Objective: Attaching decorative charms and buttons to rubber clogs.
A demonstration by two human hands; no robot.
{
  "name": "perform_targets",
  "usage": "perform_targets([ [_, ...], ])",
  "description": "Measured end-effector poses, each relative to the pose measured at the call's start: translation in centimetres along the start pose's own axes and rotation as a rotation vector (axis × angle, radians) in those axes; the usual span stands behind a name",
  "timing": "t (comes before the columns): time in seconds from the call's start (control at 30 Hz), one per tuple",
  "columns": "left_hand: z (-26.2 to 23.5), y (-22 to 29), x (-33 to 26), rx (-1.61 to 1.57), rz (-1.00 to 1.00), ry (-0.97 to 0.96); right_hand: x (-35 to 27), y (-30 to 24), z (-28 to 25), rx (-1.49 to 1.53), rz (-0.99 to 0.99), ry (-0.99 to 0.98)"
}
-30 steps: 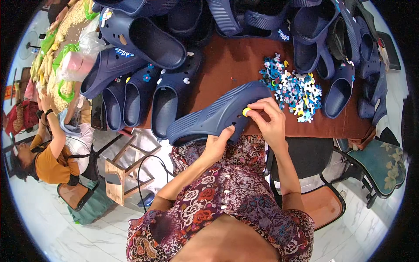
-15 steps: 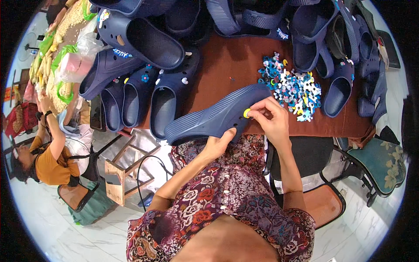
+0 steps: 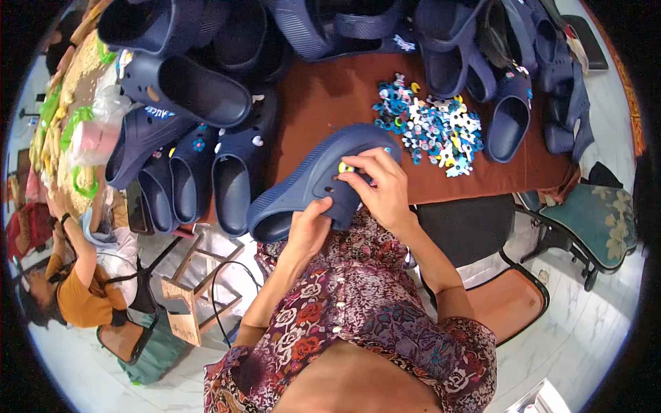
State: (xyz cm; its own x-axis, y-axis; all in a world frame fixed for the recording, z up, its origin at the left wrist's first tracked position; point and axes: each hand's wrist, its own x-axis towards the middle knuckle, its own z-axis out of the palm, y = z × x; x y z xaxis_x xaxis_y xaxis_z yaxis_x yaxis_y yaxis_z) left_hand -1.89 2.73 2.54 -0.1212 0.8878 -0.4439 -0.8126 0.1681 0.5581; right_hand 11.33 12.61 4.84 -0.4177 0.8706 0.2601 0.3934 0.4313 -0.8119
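Observation:
A navy-blue clog [image 3: 303,180] is held up over the front edge of the brown-covered table, its holed upper turned toward me. My left hand [image 3: 309,230] grips it at the lower opening, thumb on the upper. Between the thumb and fingertips of my right hand [image 3: 377,184] is a small yellow-and-white shoe charm [image 3: 345,168], pressed against the upper by one of the holes. Another bit of blue and white shows at the toe, partly behind my fingers. To the right on the cloth lies a heap of loose shoe charms [image 3: 441,131] in blue, white and yellow.
Several navy clogs [image 3: 231,186] with charms stand at the left, and more pile up at the back. A single clog [image 3: 509,127] rests right of the heap. Chairs [image 3: 585,227] are at the right, a wooden stool [image 3: 200,289] at the left, where another person [image 3: 89,289] sits.
The clog has turned so its upper faces me more. My right hand has brought the charm from beside the shoe onto the upper. The whole view has shifted somewhat.

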Motion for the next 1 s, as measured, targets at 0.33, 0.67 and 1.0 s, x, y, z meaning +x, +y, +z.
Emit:
perform_targets([
  [0.33, -0.8, 0.5, 0.5, -0.185, -0.155, 0.054, 0.4, 0.1, 1.0, -0.102, -0.054, -0.03],
  [0.67, -1.1, 0.8, 1.0, -0.22, -0.105, 0.049, -0.8, 1.2, 0.9, 0.009, -0.035, 0.159],
  [1.0, -0.6, 1.2, 0.5, -0.231, -0.101, 0.063, -4.7, 9.8, -5.1, -0.41, 0.24, 0.218],
])
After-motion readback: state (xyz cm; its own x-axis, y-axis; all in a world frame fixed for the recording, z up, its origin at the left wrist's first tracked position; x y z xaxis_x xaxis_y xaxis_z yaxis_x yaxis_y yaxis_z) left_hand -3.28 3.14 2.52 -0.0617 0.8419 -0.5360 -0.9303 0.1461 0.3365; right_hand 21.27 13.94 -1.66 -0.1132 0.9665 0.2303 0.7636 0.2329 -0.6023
